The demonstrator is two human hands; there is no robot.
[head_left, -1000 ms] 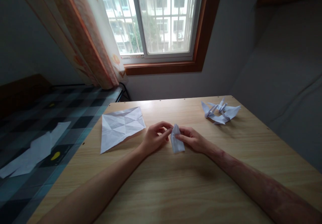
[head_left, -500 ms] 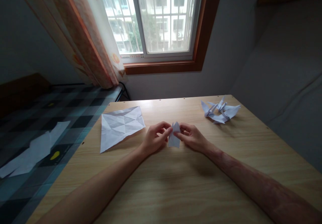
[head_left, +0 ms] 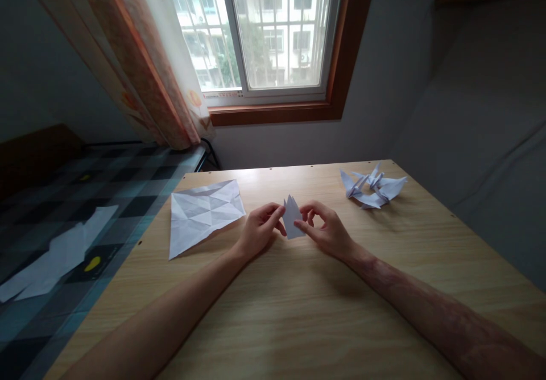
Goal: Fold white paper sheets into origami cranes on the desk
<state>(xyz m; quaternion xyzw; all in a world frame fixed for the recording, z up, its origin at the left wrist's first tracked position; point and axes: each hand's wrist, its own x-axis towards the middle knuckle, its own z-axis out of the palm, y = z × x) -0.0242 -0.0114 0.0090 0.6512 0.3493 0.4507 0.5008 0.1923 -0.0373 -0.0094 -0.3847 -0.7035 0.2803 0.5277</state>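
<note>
Between my two hands, just above the wooden table, is a small piece of folded white paper with pointed tips at the top. My left hand pinches its left edge between thumb and fingers. On the other side, my right hand grips the right edge, with the thumb on the front face. Left of my hands lies a creased white paper sheet, opened out and marked with fold lines. Several folded paper cranes sit joined in a ring at the right rear of the table.
A bed with a checked cover stands to the left, with white paper pieces lying on it. Beyond the table's far edge are a barred window and an orange-patterned curtain. A wall rises at the right.
The folded paper has turned and moved slightly up and left; its broad face and pointed tips show more now. My fingers have shifted towards its side edges.
</note>
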